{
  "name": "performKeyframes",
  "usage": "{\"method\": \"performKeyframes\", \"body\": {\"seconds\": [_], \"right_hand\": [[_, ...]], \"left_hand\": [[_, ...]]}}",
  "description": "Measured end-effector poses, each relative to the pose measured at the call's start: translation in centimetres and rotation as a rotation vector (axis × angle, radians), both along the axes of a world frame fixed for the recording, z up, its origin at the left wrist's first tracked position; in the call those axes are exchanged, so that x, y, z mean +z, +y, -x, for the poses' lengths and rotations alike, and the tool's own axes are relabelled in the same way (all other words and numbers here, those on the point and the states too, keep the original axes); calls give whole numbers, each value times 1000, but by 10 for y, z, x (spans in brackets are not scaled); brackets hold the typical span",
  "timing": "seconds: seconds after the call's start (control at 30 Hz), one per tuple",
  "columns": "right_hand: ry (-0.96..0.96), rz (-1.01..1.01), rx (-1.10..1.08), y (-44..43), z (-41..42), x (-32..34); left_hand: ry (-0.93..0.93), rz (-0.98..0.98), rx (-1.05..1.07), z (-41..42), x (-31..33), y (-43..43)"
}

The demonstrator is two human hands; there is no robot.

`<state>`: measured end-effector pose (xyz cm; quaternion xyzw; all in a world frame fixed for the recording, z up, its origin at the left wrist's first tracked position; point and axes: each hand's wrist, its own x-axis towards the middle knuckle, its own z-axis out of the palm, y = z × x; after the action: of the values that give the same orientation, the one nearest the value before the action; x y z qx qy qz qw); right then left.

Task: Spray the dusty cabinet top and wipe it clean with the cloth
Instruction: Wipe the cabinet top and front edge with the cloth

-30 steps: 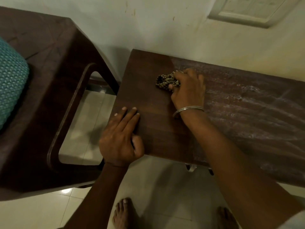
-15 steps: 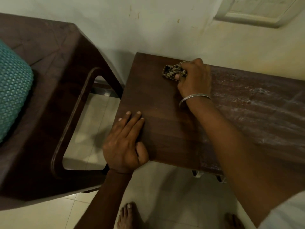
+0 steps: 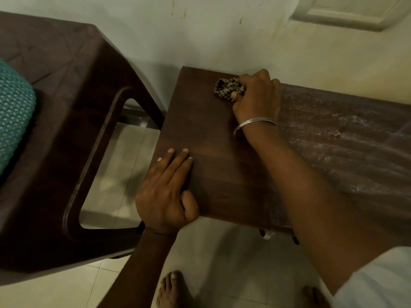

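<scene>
The right hand [image 3: 255, 101] has slid the cloth [image 3: 225, 88] across the cabinet top [image 3: 222, 174] to its far edge.

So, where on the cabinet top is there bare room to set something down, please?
Bare: the cabinet top between the left hand and the right hand gripping the cloth, and the dusty stretch right of that forearm. Crowded: around the cloth.

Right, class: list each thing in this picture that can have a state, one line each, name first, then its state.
cabinet top: left part wiped dark, right part dusty and streaked.
cloth: bunched up, on the top near the back edge.
right hand: grips the cloth.
left hand: flat, fingers straight, rests on the front left corner.
bangle: worn on the right wrist.
chair: upright, beside the cabinet's left end.
</scene>
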<state>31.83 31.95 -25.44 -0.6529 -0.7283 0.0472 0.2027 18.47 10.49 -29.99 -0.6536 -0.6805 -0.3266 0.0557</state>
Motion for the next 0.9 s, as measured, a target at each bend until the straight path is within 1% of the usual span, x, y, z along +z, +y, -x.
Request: {"method": "performKeyframes", "body": {"seconds": [0.13, 0.2, 0.27, 0.33, 0.4, 0.57, 0.63, 0.8, 0.9], "right_hand": [[-25, 56, 8, 27, 10, 11], [-27, 65, 18, 23, 10, 12], [-45, 25, 37, 6, 1, 6], [-15, -29, 65, -13, -10, -1], [10, -42, 100, -15, -18, -2], [-41, 60, 79, 22, -18, 14], [-56, 71, 74, 15, -20, 14], [-10, 8, 99, -42, -33, 0], [-34, -7, 120, -37, -36, 2]], "left_hand": [[4, -9, -3, 0, -1, 0], [2, -20, -6, 0, -2, 0], [1, -32, -9, 1, -3, 0], [-1, -37, -11, 1, -3, -1], [4, -29, -7, 0, -2, 0], [24, -19, -2, -1, 1, 1], [30, -18, 1, 0, 0, 1], [31, -29, 3, 1, -2, 2], [30, -24, 8, 1, 0, 1]]}}
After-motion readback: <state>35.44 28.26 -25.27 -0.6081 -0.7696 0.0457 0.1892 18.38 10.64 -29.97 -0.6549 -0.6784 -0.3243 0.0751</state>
